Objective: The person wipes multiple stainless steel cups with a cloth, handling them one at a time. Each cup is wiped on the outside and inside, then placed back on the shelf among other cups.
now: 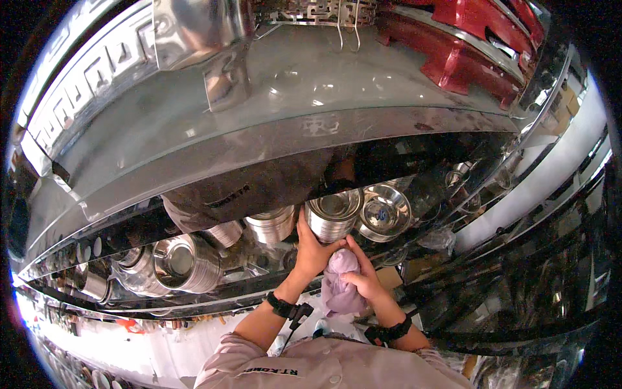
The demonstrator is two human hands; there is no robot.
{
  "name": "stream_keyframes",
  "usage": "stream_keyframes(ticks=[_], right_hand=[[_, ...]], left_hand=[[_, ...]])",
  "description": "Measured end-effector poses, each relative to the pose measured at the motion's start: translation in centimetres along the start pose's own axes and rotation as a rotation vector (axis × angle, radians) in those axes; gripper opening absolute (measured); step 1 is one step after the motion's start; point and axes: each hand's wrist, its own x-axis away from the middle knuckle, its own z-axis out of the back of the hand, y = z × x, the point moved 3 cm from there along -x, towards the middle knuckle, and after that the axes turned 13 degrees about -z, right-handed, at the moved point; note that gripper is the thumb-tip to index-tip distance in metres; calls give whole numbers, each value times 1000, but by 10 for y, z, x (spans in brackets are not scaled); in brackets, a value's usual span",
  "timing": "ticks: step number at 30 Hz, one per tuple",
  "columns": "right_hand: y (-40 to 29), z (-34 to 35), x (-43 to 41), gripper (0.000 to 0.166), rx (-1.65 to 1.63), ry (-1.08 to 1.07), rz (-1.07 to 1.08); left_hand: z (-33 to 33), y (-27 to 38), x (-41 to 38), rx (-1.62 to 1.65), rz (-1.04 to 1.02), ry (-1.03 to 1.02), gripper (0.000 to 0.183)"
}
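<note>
My left hand [311, 255] grips the near side of a stack of shiny steel bowls [333, 219], its fingers along the stack's left side and its thumb across the front. In my right hand [365, 279] is a bunched pale purple cloth [340, 287], close to the base of that stack. One fingertip of the right hand reaches near the left thumb. To the right of the stack sits a wide steel bowl [384, 211] with a blue mark inside. Another steel stack [269, 224] stands to the left of my left hand.
A glossy dark shelf [311, 131] overhangs the bowls. On it stand a polished metal container [201, 34], a patterned metal rack [316, 12] and red metallic ware [452, 53]. More steel bowls [187, 262] lean at the lower left. Crumpled clear plastic [437, 239] lies at right.
</note>
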Motion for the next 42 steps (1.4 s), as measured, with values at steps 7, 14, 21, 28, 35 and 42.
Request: stream_keyframes(ticks=[7,14,21,28,35,42], right_hand=[[-1,-3,1,103,49,73,19],[-23,-6,10,69,48,118,-33],[-42,-18,18,61,243,-17,36],[-76,-47,24,62,323,-210,94],[-84,-50,16,62,357,-224,85],[-77,-42,13,62,367,-216,123]], left_hand=[[4,11,-1,-54,20,-18,138],[18,-1,5,-32,-35,-66,134],[61,37,16,-291,-68,-194,99],[132,82,7,-503,-442,45,32],[154,91,-18,-715,-300,-75,37],[161,84,-27,-624,-396,-36,27]])
